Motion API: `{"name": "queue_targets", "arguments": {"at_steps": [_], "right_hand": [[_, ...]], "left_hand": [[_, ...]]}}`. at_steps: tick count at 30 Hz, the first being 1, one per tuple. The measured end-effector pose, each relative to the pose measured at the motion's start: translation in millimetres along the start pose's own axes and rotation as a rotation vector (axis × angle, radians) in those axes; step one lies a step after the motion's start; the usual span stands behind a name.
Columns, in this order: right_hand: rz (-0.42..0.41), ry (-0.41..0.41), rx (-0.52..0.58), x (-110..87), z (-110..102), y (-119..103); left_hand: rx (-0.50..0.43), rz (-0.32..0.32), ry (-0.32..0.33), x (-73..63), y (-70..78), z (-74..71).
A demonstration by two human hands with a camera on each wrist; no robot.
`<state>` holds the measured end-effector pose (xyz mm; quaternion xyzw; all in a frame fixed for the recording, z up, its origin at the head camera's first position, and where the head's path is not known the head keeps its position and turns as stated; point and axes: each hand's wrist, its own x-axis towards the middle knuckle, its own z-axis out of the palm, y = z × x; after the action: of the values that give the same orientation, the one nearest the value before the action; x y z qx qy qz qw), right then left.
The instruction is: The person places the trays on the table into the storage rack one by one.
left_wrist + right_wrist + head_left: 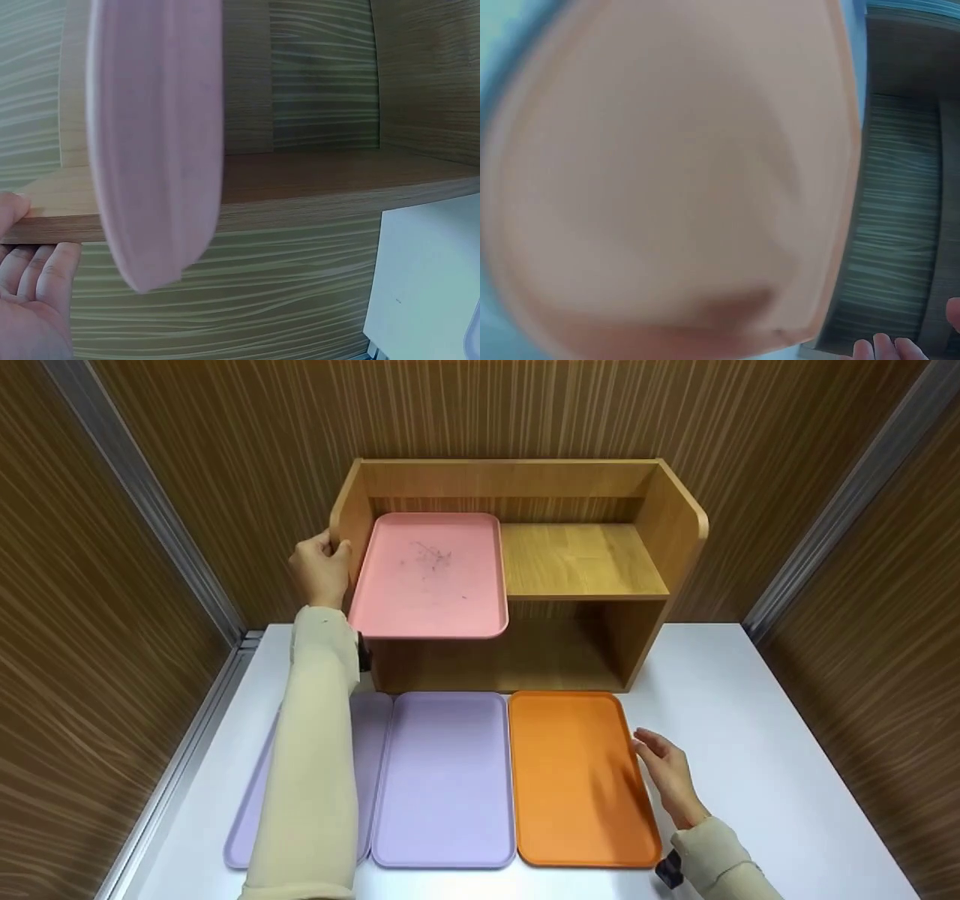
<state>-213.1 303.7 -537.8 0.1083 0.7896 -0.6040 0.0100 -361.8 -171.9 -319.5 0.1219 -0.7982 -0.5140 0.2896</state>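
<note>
My left hand [322, 570] grips the left side panel of a wooden two-level shelf [585, 559]. In the left wrist view, thumb and fingers [56, 274] lie on opposite faces of that panel. A pink tray [435, 577] with dark marks sits on the upper level at the left, its near end jutting past the front edge. Beside the right edge of an orange tray [570, 780] is my right hand [667, 772], fingers slightly bent, holding nothing; whether it touches the rim I cannot tell. The right wrist view shows the orange tray [667, 165] up close and several fingertips [885, 349].
Two lavender trays [442, 780] lie left of the orange one on the white table [750, 720], the leftmost partly hidden by my left sleeve [315, 765]. Wood-patterned walls [510, 412] stand behind and at both sides, with metal posts [150, 502] in the corners.
</note>
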Motion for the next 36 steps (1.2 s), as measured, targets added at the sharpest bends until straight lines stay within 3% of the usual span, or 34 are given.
{"name": "queue_targets", "arguments": {"at_steps": [11,17,24,36], "right_hand": [[0.100,-0.030,0.000,-6.2,-4,14],[0.099,-0.008,-0.007,-4.6,-3,21],[0.140,0.040,0.061,-4.3,-3,30],[0.145,0.014,0.027,-5.9,-2,45]], "left_hand": [[0.026,0.009,0.010,0.7,0.4,-3.6],[0.031,0.000,-0.009,-0.8,2.7,-5.0],[0.003,-0.005,-0.017,-2.9,2.8,-4.1],[0.003,0.002,0.005,1.3,-0.9,0.7]]}}
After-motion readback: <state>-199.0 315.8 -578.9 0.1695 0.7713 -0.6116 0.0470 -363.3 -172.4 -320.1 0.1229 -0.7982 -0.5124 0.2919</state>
